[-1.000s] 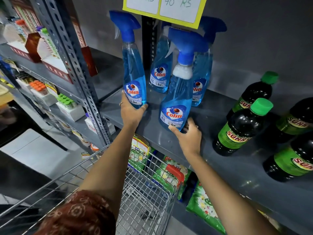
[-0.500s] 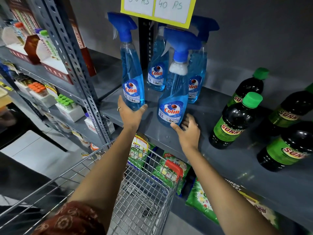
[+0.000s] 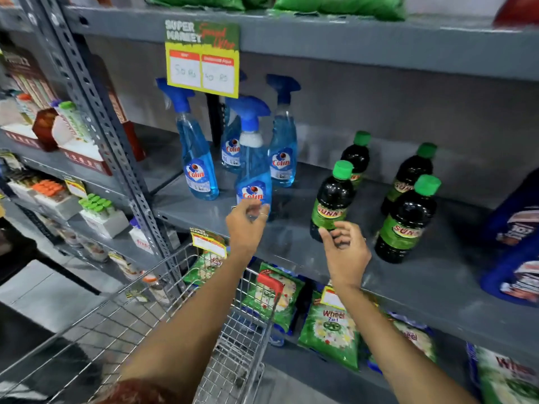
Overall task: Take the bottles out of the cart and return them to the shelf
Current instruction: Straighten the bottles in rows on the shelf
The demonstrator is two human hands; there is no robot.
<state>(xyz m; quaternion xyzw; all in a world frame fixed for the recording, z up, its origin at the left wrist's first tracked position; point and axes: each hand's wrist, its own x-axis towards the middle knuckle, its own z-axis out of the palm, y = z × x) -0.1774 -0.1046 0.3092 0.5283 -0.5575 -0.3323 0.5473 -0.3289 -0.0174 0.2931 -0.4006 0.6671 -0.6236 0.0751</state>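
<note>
Colin spray bottles (image 3: 253, 170) on shelf (image 3: 291, 228); left hand (image 3: 246, 225), right hand (image 3: 345, 252) both empty, fingers loose.

Both forearms are bare, a dark red patterned sleeve (image 3: 137, 392) covers the left upper arm, and thin rings circle fingers of the left hand (image 3: 246, 225)

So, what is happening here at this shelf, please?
A person is putting blue spray bottles back on a grey shelf from a wire cart. Four spray bottles stand upright there. The left hand is at the base of the front spray bottle, fingers loose; whether it touches is unclear. The right hand is open and empty, in front of a dark green-capped bottle. No bottles show in the visible part of the cart.
</note>
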